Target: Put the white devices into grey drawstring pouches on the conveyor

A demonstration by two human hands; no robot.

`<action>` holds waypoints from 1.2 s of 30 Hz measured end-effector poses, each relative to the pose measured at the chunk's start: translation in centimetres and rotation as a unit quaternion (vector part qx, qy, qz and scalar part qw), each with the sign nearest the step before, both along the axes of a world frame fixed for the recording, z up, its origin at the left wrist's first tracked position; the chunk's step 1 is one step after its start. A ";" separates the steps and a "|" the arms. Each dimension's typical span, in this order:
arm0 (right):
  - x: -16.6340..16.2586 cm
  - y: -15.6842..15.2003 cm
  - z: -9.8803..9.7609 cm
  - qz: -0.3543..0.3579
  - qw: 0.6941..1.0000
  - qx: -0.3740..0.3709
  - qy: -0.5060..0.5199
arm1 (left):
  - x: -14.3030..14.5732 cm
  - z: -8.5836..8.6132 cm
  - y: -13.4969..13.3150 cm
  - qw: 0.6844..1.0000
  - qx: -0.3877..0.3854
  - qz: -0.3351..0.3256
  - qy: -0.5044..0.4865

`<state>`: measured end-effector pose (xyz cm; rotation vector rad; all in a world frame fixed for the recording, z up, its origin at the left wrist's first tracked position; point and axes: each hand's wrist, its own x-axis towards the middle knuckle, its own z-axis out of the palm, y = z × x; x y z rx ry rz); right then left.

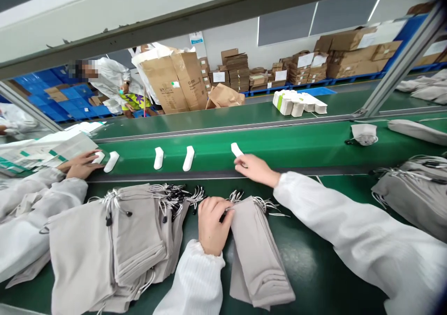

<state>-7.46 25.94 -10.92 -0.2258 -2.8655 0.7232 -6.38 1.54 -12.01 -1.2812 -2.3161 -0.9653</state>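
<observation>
On the green belt, my right hand (256, 168) has its fingers closed at the lower end of a small bent white piece (236, 149), whose exact kind I cannot make out. My left hand (213, 222) is curled, thumb and fingers pinching the upper left corner of a stack of grey drawstring bags (260, 254). White cords and black toggles stick out at that stack's top. A larger pile of grey drawstring bags (138, 240) lies left of my left hand. More bent white pieces, one of them a white piece (188, 158), lie spaced along the belt.
At left, a co-worker's hands (82, 164) touch a white piece on the belt (139, 150). A grey pouch (364, 134) rides the belt at right, near piled grey bags (415, 194). White boxes (298, 103) stand on the far ledge. A metal beam (174, 8) crosses overhead.
</observation>
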 end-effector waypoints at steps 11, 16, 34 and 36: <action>-4.9 2.9 -3.1 -0.043 0.990 0.133 0.007 | 0.5 -0.1 0.9 0.978 -0.008 0.034 0.207; -2.2 3.2 -0.8 -0.020 0.990 0.039 0.135 | -0.1 -0.1 1.1 0.981 -0.002 0.034 0.191; 7.7 -3.2 5.0 0.074 0.835 -0.483 0.253 | 0.4 5.2 0.9 0.987 -0.019 -0.153 -0.052; 7.9 -3.7 4.8 0.079 0.842 -0.469 0.253 | 0.7 6.2 1.2 0.975 0.034 -0.178 -0.126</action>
